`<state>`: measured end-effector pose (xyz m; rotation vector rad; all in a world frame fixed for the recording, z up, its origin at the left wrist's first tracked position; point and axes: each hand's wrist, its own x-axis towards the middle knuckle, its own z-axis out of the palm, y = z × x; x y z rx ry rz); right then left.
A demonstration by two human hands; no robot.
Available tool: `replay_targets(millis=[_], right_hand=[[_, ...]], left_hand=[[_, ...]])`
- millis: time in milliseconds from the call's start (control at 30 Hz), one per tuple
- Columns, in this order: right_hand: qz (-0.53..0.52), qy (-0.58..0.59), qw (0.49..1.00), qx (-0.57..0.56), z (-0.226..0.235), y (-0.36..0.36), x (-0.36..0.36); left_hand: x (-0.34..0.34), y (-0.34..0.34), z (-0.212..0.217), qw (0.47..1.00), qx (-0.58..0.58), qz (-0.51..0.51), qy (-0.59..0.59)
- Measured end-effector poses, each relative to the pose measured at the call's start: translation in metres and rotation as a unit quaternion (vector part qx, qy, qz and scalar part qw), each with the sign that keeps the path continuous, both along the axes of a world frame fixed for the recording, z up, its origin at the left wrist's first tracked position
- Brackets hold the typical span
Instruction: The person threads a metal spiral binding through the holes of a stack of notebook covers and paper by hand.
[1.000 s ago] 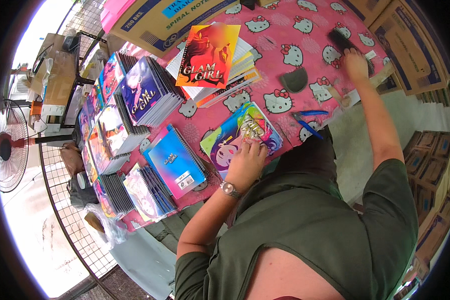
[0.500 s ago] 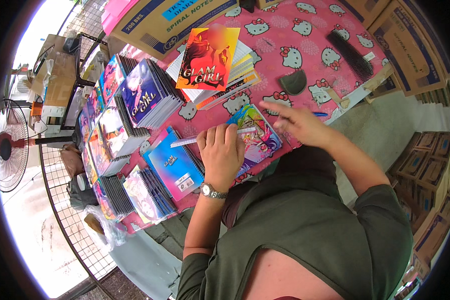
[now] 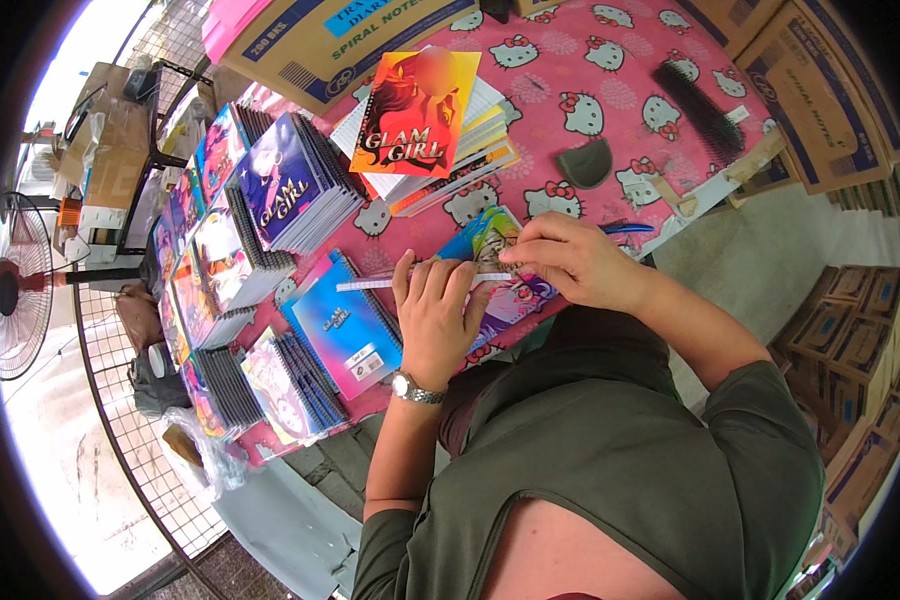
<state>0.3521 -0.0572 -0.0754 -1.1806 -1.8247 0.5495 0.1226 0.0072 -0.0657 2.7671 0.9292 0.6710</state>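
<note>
My left hand [image 3: 435, 310] is closed over a narrow white strip [image 3: 365, 285] with fine marks, perhaps a ruler or the edge of a page block. Its fingers bend over the strip's far side. Thumb and fingers of my right hand [image 3: 580, 262] are pinched together at the strip's right end; what sits between them is too small to make out. Beneath both hands lies a colourful notebook [image 3: 510, 312], partly covered by them. A blue and pink spiral notebook [image 3: 338, 325] lies just left of my left hand. The blue pen [image 3: 627, 228] rests beyond my right wrist.
Stacked spiral notebooks [image 3: 285, 185] crowd the table's left side. An orange-covered notebook [image 3: 415, 115] tops a loose pile at the back. A dark half-round object [image 3: 584, 163] and a black bristly strip [image 3: 705, 110] lie to the right. Cartons [image 3: 820, 95] stand beyond, and a fan [image 3: 25, 285] at left.
My right hand has moved left and down from above the colourful notebook, and its fingers have closed at the strip's right end. My left hand stays over the strip, fingers slightly more spread.
</note>
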Motion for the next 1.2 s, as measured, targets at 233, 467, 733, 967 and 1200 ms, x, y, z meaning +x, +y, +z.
replay_targets(millis=[233, 467, 733, 967, 1200], right_hand=[[0.05, 0.056, 0.991, -0.112, 0.001, 0.005, 0.006], [0.047, -0.014, 0.995, -0.085, 0.007, 0.013, 0.01], [0.01, 0.227, 0.892, -0.39, 0.011, -0.003, -0.003], [-0.087, -0.143, 0.982, 0.084, 0.0, -0.015, -0.003], [-0.063, 0.045, 0.997, -0.027, -0.01, -0.023, -0.006]], left_hand=[[0.005, 0.002, -0.004, 1.0, 0.014, 0.015, 0.002], [0.01, 0.003, -0.003, 1.0, 0.02, 0.02, -0.004], [0.015, 0.0, -0.004, 0.999, 0.026, 0.04, -0.003], [0.023, -0.002, -0.003, 0.998, 0.028, 0.057, -0.005], [0.021, -0.001, -0.007, 0.998, 0.008, 0.054, -0.013]])
